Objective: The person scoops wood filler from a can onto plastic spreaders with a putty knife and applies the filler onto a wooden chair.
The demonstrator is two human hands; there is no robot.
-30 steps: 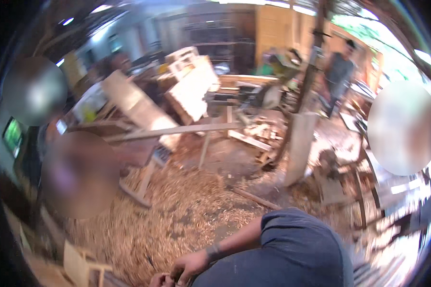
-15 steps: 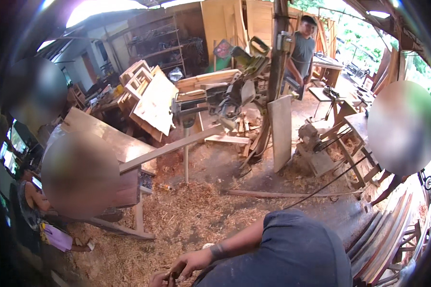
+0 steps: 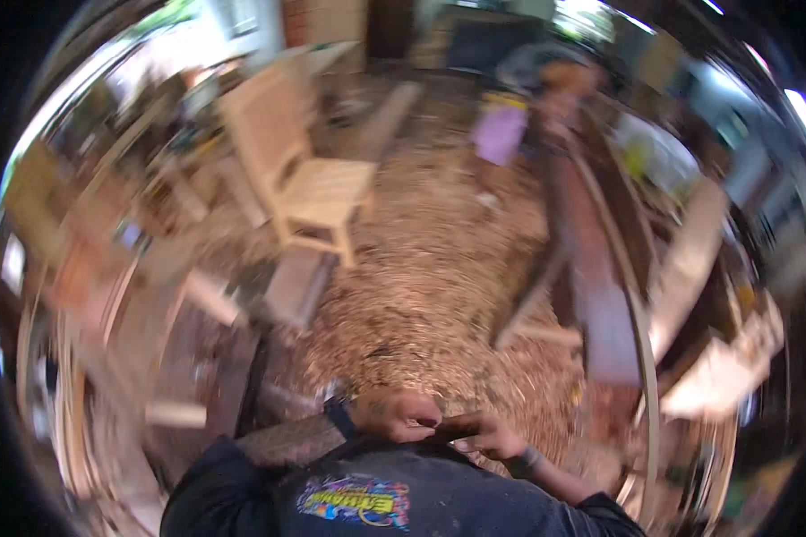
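Close in front of my dark printed shirt [image 3: 358,492], both hands meet at the lower middle. A dark band circles the wrist of my left hand [image 3: 398,414], whose fingers are curled closed. My right hand [image 3: 495,437] pinches from the other side. Between them lies a small dark brown piece [image 3: 455,424]; motion blur hides what kind of thing it is. Wood shavings [image 3: 421,295] cover the floor beyond my hands.
A pale wooden chair [image 3: 318,192] stands ahead to the left, near a brown wooden block [image 3: 300,285]. To the right runs a long workbench [image 3: 604,313]. A person in purple shorts [image 3: 500,134] is at its far end. Boards lean at far left.
My view has swung left, away from the saw and the standing people, toward the chair and the bench's other side. Both my hands now show, together at my front.
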